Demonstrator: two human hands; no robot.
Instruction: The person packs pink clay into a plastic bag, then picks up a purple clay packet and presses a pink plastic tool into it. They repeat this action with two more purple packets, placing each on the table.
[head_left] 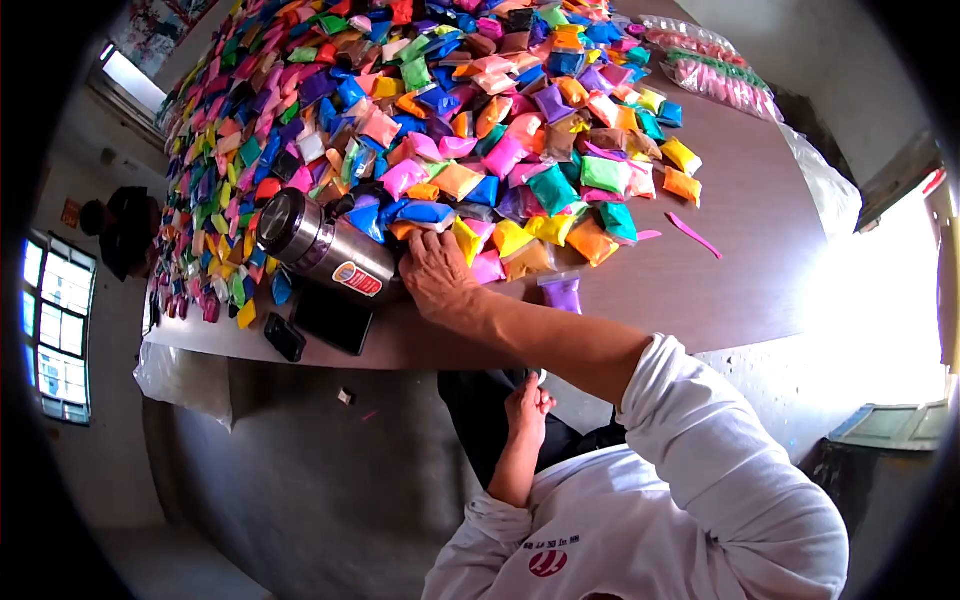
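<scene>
Right hand [437, 275] on near edge of packet pile [430, 110], fingers among yellow and pink packets, just right of steel flask [325, 245] lying on bench [740, 230]. Left hand [528, 405] below bench edge, fingers curled. Black phone [333, 318] beside flask.

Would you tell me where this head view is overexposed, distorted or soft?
Head view: fisheye bends the table edge and leaves a black vignette; daylight blows out the right side past the table; the packets, the steel flask and the right hand beside it are sharp and evenly lit; the left hand sits in dimmer light.
</scene>
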